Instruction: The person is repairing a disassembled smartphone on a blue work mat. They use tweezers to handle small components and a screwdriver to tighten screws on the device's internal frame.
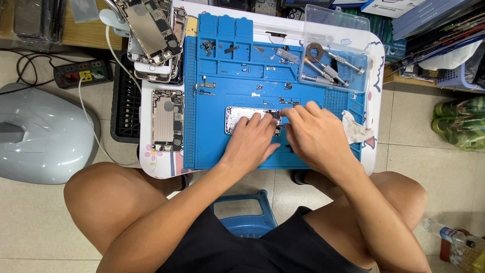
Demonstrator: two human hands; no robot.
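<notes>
At frame centre, the left hand (pixel 251 140) presses flat on the opened phone shell (pixel 241 118) on the blue mat (pixel 212 146), while the right hand (pixel 314 134) has its grip pinched on a small part at the shell's right end.

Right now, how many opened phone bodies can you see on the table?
At least 3: one under both hands on the blue mat, one left of the mat, and a stack at top left that may hide more.

A: Floor (pixel 30 222) pale beige tile, grout lines visible. Small white table (pixel 376 45) at frame centre; blue plastic stool (pixel 245 215) below it.

B: Upper left: wooden shelf (pixel 86 30), black power strip (pixel 83 73). Grey domed object (pixel 43 134) at left edge. Lighting even.
</notes>
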